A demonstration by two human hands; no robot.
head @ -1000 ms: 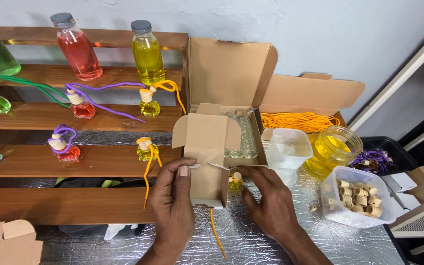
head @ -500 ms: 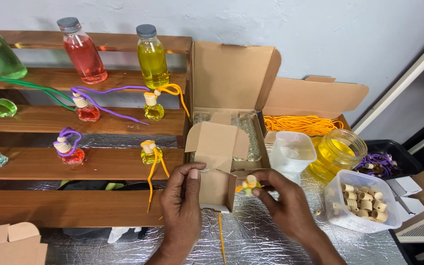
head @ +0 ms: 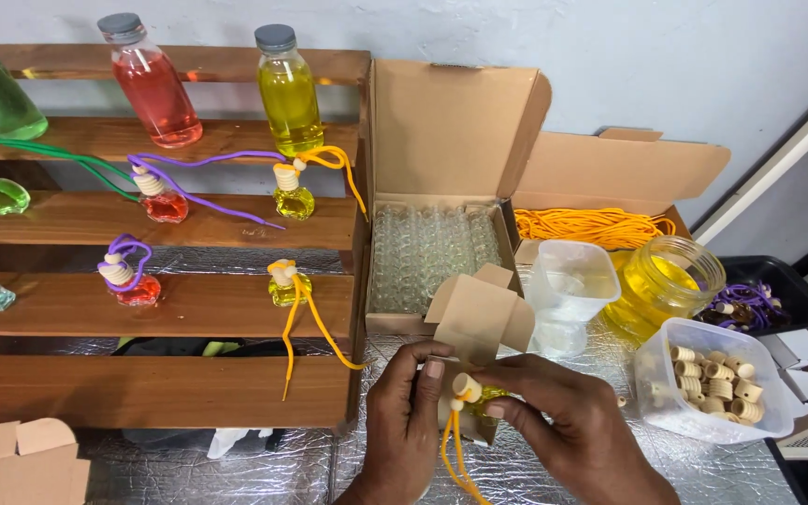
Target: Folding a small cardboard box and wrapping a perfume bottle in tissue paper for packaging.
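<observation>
Head cam: left hand [head: 404, 421] and right hand [head: 568, 430] both pinched around a small yellow bottle [head: 479, 397] w/ wooden cap [head: 466, 386] and orange cord [head: 455, 454], held at mouth of small cardboard box [head: 479, 323], flaps open. All just above foil-covered table [head: 264, 472], front of wooden shelf [head: 151, 309]. Tub of wooden caps [head: 717, 379] near right hand.

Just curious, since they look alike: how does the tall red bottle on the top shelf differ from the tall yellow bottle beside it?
The tall red glass bottle holds red liquid and leans to the left; the tall yellow glass bottle holds yellow liquid and stands nearly upright. The red one stands further left on the wooden shelf. Both are clear, roughly the same size, have grey caps and share the top shelf.
</observation>
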